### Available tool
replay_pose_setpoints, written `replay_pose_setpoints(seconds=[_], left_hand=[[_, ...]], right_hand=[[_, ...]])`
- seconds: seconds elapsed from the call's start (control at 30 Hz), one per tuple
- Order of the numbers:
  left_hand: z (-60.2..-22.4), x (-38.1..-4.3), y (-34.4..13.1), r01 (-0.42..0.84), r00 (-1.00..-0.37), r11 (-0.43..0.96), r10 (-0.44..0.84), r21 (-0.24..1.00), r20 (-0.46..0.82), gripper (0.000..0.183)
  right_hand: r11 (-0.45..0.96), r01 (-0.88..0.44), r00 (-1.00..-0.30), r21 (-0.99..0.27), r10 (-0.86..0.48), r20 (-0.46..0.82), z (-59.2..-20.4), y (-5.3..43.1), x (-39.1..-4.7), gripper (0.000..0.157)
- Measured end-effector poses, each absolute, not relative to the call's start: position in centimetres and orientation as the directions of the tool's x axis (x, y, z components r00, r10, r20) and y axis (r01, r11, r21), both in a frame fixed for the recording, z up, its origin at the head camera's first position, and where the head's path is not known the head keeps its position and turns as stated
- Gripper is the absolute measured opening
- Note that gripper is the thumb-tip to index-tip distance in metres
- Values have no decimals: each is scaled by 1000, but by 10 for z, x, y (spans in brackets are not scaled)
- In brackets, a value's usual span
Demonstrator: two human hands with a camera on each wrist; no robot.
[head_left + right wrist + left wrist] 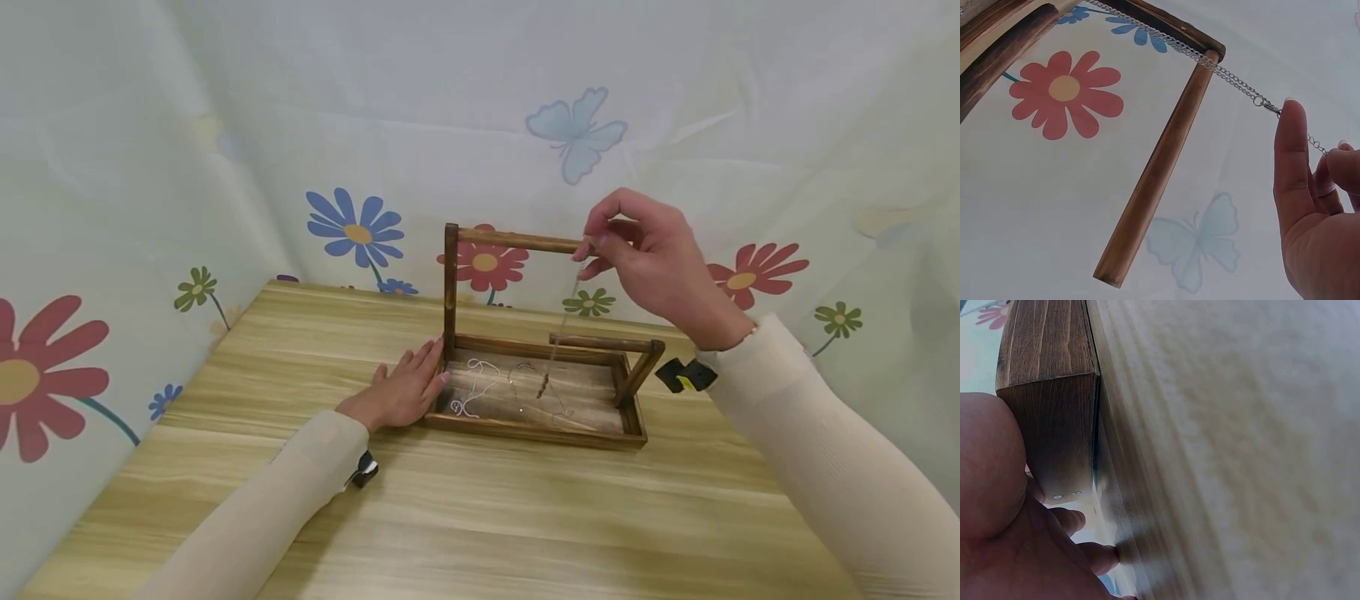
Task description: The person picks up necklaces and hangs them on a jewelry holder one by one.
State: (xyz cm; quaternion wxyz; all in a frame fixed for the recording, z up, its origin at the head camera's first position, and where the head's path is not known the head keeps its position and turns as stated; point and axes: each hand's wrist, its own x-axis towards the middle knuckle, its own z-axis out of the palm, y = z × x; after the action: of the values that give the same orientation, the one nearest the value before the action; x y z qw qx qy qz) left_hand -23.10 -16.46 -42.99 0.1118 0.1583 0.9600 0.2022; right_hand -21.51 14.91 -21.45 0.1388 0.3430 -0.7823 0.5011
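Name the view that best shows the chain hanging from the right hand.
The right wrist view: the chain runs close up there, its links and clasp distinct. The head view shows more of its length, but thin and faint, hanging from the right hand over the tray. The left wrist view shows none of it.

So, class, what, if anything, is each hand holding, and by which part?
The right hand pinches a silver chain by its clasp end; the left hand holds nothing, touching the tray.
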Motion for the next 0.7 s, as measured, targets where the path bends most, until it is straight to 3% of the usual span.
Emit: replay_pose_setpoints(seconds=[0.37, 0.7], left_hand=[[-435, -233, -166, 252, -924, 851, 353, 461, -146, 71], [-464, -251, -171, 256, -931, 854, 344, 452, -123, 74]], right_hand=[[277, -665, -736, -694, -400, 546, -210, 138, -222, 10], [384, -706, -708, -595, -412, 574, -206, 133, -229, 12]])
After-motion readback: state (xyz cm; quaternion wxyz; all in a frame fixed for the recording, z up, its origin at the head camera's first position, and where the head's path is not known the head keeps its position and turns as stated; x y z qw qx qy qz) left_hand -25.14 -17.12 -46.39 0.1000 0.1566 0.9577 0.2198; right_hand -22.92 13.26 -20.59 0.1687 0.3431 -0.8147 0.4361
